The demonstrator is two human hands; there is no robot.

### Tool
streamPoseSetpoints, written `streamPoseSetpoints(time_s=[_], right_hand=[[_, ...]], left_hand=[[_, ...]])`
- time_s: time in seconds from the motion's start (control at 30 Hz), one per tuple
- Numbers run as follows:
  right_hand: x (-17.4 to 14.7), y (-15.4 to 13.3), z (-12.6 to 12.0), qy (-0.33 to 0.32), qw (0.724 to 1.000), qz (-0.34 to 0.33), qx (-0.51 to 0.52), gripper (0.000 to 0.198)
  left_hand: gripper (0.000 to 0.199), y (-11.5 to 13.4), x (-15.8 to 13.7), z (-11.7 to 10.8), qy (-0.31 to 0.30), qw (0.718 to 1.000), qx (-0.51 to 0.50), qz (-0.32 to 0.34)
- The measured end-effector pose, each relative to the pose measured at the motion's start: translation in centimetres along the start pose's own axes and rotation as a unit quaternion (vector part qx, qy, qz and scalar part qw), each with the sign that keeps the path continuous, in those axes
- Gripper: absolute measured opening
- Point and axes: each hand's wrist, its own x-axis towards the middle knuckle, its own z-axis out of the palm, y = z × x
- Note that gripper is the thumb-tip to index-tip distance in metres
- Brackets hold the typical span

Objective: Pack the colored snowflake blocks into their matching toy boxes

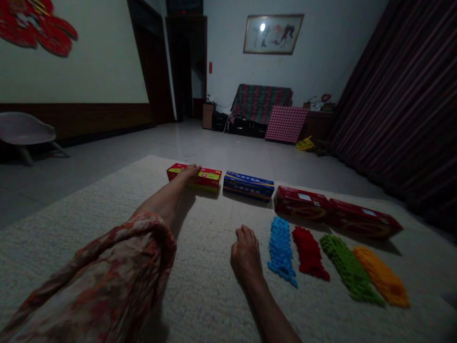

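Observation:
Reaching far forward, my left hand (192, 170) lies over the top of a red and yellow box (209, 177), with its fingers bent over the far edge. That box is at the left end of a row on the cream rug (214, 267). Next to it stands a blue box (249, 186), slightly apart from it. My right hand (246, 252) rests on the rug as a loose fist, and nothing shows in it. Just right of that hand lies a strip of fuzzy blue pieces (281, 250), not touched by it.
Two dark red boxes (302, 204) continue the row to the right. In front of them lie fuzzy red (310, 252), green (350, 269) and orange (381, 276) strips. A pale chair (24, 128) stands at the left, and a dark curtain (389, 105) hangs at the right.

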Motion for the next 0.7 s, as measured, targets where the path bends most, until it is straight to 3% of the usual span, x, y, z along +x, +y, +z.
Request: streamPoseSetpoints(time_s=[0.23,0.5,0.7], right_hand=[[0.0,0.2,0.1,0.002,1.000,-0.010,0.007,0.046],[-0.1,0.4,0.4,0.031,0.999,-0.017,0.015,0.046],[-0.2,0.4,0.5,0.025,0.999,-0.014,0.025,0.046]], left_hand=[[0.052,1.0,-0.2,1.8,0.029,0.996,-0.003,-0.083],[0.054,1.2,0.6,2.1,0.026,0.997,-0.007,-0.078],[0.055,2.0,0.6,1.0,0.027,0.997,0.006,-0.067]])
